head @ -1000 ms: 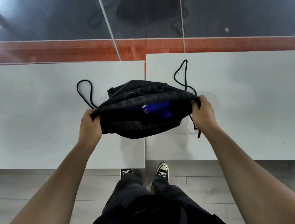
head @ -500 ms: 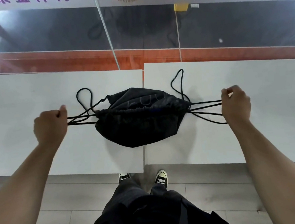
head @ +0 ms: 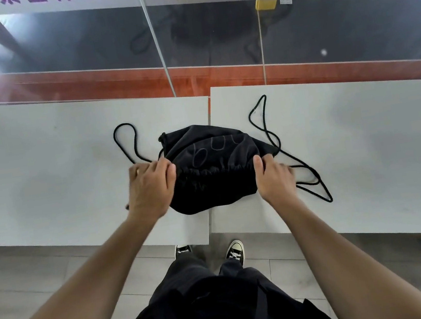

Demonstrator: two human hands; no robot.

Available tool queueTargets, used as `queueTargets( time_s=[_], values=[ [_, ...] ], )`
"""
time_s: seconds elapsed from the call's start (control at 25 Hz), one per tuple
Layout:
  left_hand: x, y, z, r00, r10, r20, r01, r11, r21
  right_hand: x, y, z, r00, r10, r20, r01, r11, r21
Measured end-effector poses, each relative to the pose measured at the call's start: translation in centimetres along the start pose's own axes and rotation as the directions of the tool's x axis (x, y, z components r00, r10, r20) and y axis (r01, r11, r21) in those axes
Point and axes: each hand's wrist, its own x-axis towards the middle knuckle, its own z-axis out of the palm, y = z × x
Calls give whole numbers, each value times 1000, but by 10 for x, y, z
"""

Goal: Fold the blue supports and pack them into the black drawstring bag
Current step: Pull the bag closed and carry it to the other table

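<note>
The black drawstring bag (head: 212,159) lies across the seam between two white tabletops, its mouth gathered shut toward me. No blue supports show; the fabric hides whatever is inside. My left hand (head: 151,189) lies over the bag's left end with its fingers loosely spread, and it is blurred. My right hand (head: 274,177) is at the right end, thumb against the gathered mouth and fingers pointing away over the cords. The left cord loop (head: 125,141) and the right cord loops (head: 313,185) lie slack on the tables.
The left tabletop (head: 43,169) and the right tabletop (head: 378,149) meet at a narrow gap beneath the bag, with their near edges just in front of my feet (head: 233,250). Behind them stands a glass wall with a red-brown base (head: 112,84).
One second ago the bag's mouth was held open with blue showing inside. Both hands then pulled the cords outward, cinching it. Now the cords lie slack and both hands are back at the bag's ends.
</note>
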Motion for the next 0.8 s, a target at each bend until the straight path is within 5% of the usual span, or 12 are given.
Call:
queueTargets(
  time_s=[0.12,0.28,0.48,0.56,0.68,0.8],
  values=[
    [-20,8,14,994,-102,30,103,993,-51,-15,2,11,993,76,91,-91,981,174],
    [-27,17,17,959,-264,98,275,954,-122,-12,-12,-6,986,162,47,-169,939,300],
    [-24,29,6,917,-387,97,388,805,-448,4,-34,-34,978,204,-37,-160,858,489],
    [-27,38,2,935,-281,217,355,751,-557,8,-41,-37,967,251,-30,-191,802,566],
    [-35,33,9,915,13,403,169,896,-412,12,-42,-39,951,306,-28,-228,763,604],
    [-28,18,2,949,-24,313,149,911,-384,15,-36,-41,944,328,-35,-243,764,597]
  ],
)
